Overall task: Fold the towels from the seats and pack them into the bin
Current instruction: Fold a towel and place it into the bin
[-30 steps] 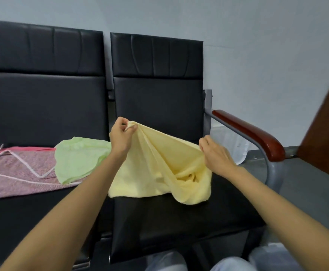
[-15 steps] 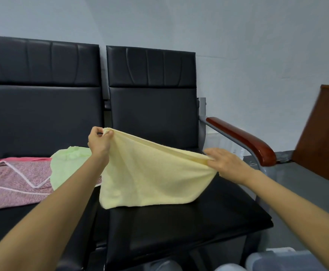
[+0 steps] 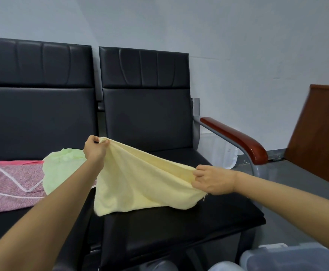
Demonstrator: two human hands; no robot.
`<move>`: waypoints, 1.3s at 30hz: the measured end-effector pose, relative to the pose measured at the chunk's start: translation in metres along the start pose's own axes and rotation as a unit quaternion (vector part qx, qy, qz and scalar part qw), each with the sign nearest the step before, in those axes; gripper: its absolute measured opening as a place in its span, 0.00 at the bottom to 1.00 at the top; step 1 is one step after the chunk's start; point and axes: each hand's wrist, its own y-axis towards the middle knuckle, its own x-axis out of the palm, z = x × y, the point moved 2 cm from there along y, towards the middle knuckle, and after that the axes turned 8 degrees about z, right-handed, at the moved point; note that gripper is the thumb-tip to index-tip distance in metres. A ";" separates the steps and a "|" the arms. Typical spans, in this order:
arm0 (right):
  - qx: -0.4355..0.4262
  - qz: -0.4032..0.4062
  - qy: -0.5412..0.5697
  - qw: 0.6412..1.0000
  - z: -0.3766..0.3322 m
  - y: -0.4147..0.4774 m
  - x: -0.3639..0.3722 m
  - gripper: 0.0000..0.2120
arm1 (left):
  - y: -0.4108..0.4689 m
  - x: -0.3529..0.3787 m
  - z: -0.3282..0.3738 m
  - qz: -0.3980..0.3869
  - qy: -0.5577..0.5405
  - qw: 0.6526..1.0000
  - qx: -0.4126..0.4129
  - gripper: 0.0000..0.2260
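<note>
The yellow towel (image 3: 140, 182) hangs between the two grips over the black seat (image 3: 179, 227), and its lower edge seems to just brush the cushion. The left grip (image 3: 94, 151) pinches one top corner, thumb pressed against curled fingers. The right grip (image 3: 214, 179) is curled round the other end of the top edge, with cloth gathered in it. Whether it holds the true corner or only a bunch of edge is hidden by the fingers.

To do this step well, I would bring the right grip up level with the left and draw the two apart until the top edge is taut and the creases fanning from the left grip drop out. The right grip should work along to the corner if it is not there. The sheet can then be lowered flat onto the cushion beneath both grips before it is halved.

The towel's long axis follows its top edge, slanting from the higher, farther left grip down to the lower, nearer right grip. The free corner below the left grip points down at the seat.
</note>
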 end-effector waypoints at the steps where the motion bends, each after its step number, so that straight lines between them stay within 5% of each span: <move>1: 0.033 -0.027 0.025 0.999 0.004 0.000 -0.001 0.09 | 0.001 0.000 -0.001 -0.003 0.006 1.000 0.004 0.05; 4: 0.189 -0.096 0.130 0.969 0.013 -0.002 -0.002 0.08 | 0.004 -0.002 -0.004 -0.009 0.019 1.000 0.010 0.06; 7: 0.337 -0.121 0.242 0.902 0.023 -0.004 0.000 0.15 | 0.007 -0.003 -0.006 -0.011 0.019 1.000 0.003 0.06; 11: 0.424 -0.152 0.295 0.843 0.042 -0.009 0.005 0.11 | 0.007 -0.002 -0.007 -0.018 0.010 1.000 0.000 0.05; 14: 0.464 -0.118 0.325 0.816 0.053 -0.013 0.003 0.04 | 0.007 -0.001 -0.005 -0.025 0.003 1.000 0.006 0.06; 19: 0.538 0.050 0.298 0.787 0.066 -0.014 -0.008 0.11 | 0.006 -0.001 0.000 -0.018 -0.017 1.000 0.010 0.08; 21: 0.526 0.107 0.256 0.804 0.069 -0.013 -0.015 0.13 | 0.007 -0.003 0.006 -0.010 -0.023 1.000 0.011 0.09; 25: 0.329 0.145 0.003 0.933 0.081 -0.014 -0.024 0.04 | 0.014 -0.010 0.028 0.015 -0.034 0.999 0.028 0.12; 27: 0.272 0.155 -0.075 0.947 0.095 -0.015 -0.033 0.07 | 0.017 -0.014 0.045 0.021 -0.054 0.998 0.038 0.12; 30: 0.306 0.128 -0.118 0.936 0.123 -0.010 -0.050 0.14 | 0.021 -0.019 0.071 0.033 -0.082 0.994 0.059 0.11; 33: 0.414 0.113 -0.060 0.901 0.154 -0.006 -0.060 0.18 | 0.023 -0.023 0.099 0.031 -0.108 0.990 0.090 0.09; 37: 0.613 0.163 0.005 0.773 0.189 0.001 -0.083 0.13 | 0.015 -0.025 0.141 0.044 -0.175 0.973 0.142 0.12; 39: 0.626 0.165 0.045 0.761 0.194 0.005 -0.086 0.13 | 0.013 -0.029 0.150 0.055 -0.216 0.964 0.143 0.12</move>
